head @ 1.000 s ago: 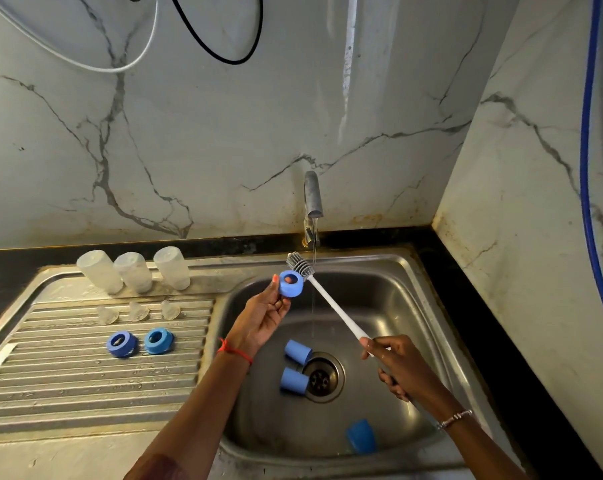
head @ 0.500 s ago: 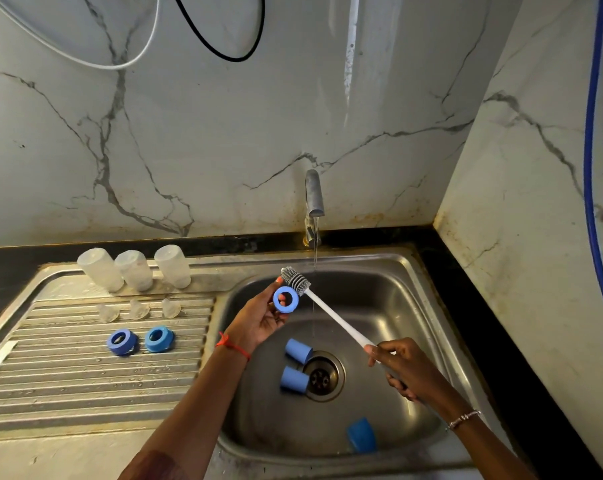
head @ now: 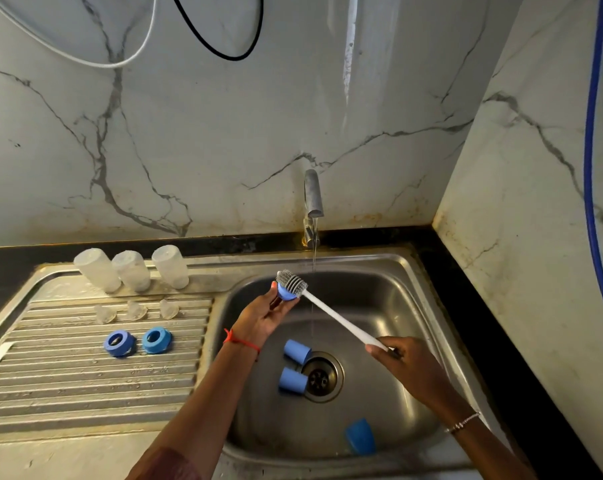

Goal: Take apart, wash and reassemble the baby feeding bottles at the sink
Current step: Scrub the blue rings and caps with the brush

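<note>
- Blue ring (head: 287,294) sits pinched in my left hand (head: 265,315) fingers.
- Brush (head: 328,308) head presses on it; my right hand (head: 402,362) grips the handle.

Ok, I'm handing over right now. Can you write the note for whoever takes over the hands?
Left hand: pinches a blue collar ring above the sink basin.
Right hand: grips the handle end of the bottle brush; its bristle head is against the ring.
Drainboard: three clear bottles upside down, three clear teats, two blue rings.
Basin: three blue caps, two beside the drain. Tap is running.
Done: bottles taken apart; drainboard parts look washed.
Left: this ring, the caps, reassembly.
</note>
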